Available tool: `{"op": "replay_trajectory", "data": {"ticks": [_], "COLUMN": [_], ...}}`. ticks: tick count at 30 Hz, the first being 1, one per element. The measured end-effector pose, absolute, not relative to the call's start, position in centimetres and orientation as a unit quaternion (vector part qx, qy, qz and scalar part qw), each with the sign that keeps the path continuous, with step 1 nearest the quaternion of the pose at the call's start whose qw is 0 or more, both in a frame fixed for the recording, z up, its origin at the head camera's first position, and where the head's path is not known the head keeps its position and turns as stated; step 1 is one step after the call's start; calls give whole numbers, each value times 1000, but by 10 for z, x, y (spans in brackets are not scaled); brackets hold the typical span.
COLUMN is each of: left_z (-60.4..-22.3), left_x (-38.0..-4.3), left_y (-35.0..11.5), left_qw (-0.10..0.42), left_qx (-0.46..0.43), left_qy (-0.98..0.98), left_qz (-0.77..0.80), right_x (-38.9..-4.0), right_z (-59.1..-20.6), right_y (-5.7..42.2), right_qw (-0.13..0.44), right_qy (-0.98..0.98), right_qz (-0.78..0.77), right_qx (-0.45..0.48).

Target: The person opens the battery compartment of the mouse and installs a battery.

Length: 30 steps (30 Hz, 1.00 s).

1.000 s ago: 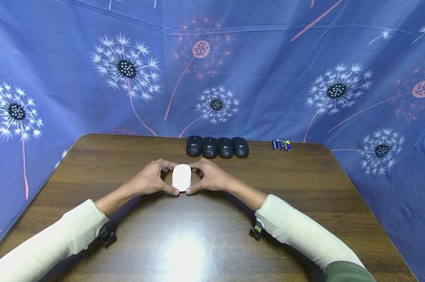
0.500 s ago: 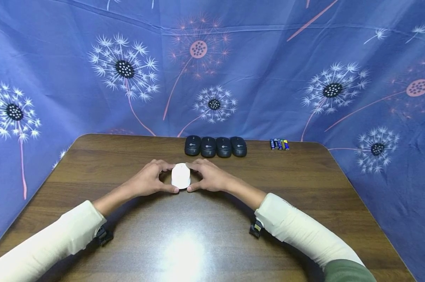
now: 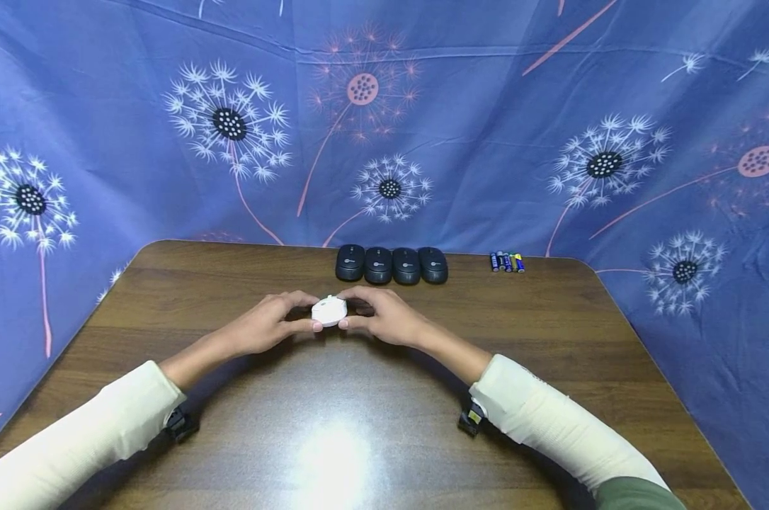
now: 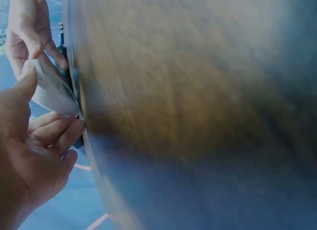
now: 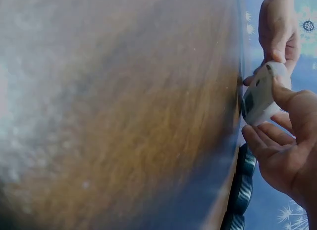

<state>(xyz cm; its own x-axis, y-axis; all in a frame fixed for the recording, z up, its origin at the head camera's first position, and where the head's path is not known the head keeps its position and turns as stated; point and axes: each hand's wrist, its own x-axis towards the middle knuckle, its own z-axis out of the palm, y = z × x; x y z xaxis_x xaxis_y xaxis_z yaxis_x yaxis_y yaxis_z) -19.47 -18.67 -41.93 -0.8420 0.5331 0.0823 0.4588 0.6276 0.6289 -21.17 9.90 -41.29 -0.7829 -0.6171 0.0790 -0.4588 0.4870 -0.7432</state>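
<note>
A white computer mouse (image 3: 329, 312) is held between both hands over the middle of the table, tilted and looking short in the head view. My left hand (image 3: 271, 324) pinches its left side, thumb at the near end and fingers at the far end. On the other side my right hand (image 3: 389, 316) grips it the same way. From the right wrist, the underside of the mouse (image 5: 258, 99) shows a dark label and small dark spots. The left wrist view has the mouse (image 4: 52, 91) slanting between the two hands.
Several black computer mice (image 3: 378, 265) stand in a row at the table's far edge, just beyond the hands. Several small batteries (image 3: 508, 262) lie side by side at the back right. A blue flowered cloth (image 3: 486, 127) hangs behind the wooden table (image 3: 537, 319).
The white mouse has tilted between the hands, its visible face going from long to short in the head view. Both thumbs have moved slightly away from me. The black mice and batteries stay put.
</note>
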Motion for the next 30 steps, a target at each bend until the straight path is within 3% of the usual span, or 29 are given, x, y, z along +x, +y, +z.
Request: {"op": "replay_trajectory", "data": {"ticks": [22,30], "left_z": [-413,-415], "left_x": [-195,-194], "left_y": [-166,-158], "left_qw": [18,4], "left_qx": [252,238], "left_qy": [893,885], "left_qz": [371,400], "right_x": [-205,-202], "right_z": [-414,-410], "right_y": [106,106], "right_qw": [59,101], "right_qy": [855,842], "right_qz": [-422,-469], "right_qx": [-297,-247]}}
